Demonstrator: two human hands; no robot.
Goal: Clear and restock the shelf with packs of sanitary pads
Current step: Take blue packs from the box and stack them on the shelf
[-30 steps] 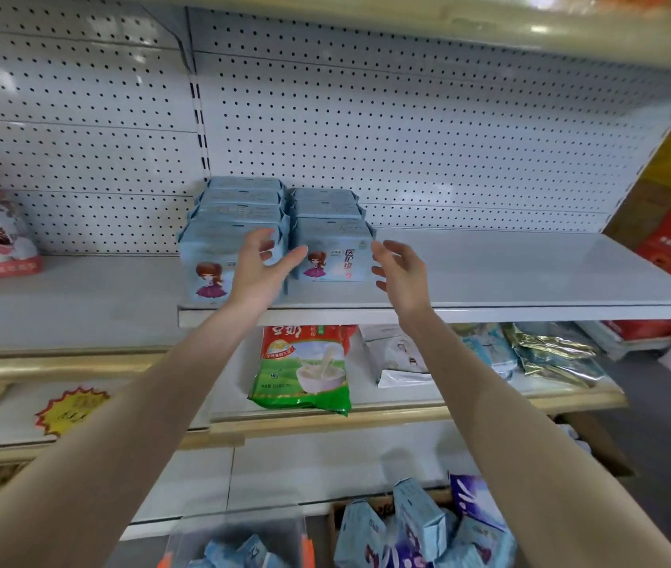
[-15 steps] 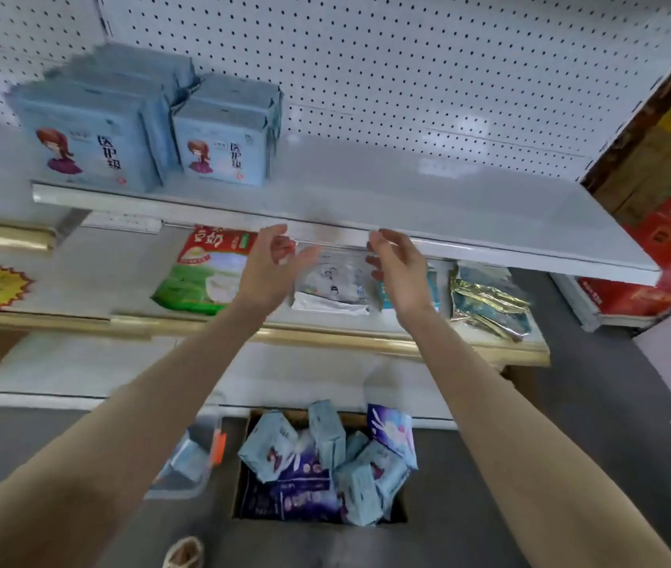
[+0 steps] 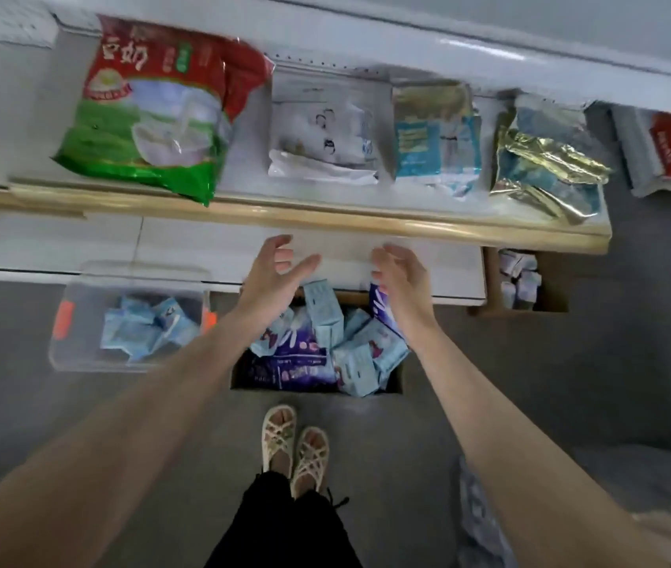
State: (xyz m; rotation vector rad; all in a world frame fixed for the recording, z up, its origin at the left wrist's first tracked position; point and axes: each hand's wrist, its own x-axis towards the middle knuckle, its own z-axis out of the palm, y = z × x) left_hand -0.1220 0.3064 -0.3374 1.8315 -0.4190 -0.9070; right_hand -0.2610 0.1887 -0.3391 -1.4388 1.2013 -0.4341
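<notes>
Looking down at a cardboard box (image 3: 397,381) on the floor (image 3: 489,403), heaped with blue and purple packs of sanitary pads (image 3: 325,317) lying at all angles. The left hand (image 3: 274,272) and right hand (image 3: 401,276) hover just above the box, empty, fingers spread and loosely curved, palms facing. Left of the box, a clear plastic bin (image 3: 59,346) holds more blue packs. The heap is jumbled, so packs squeezed between two palms may slip out. Beyond the box, a shelved red and green bag (image 3: 153,112) bears blurred, unreadable characters
</notes>
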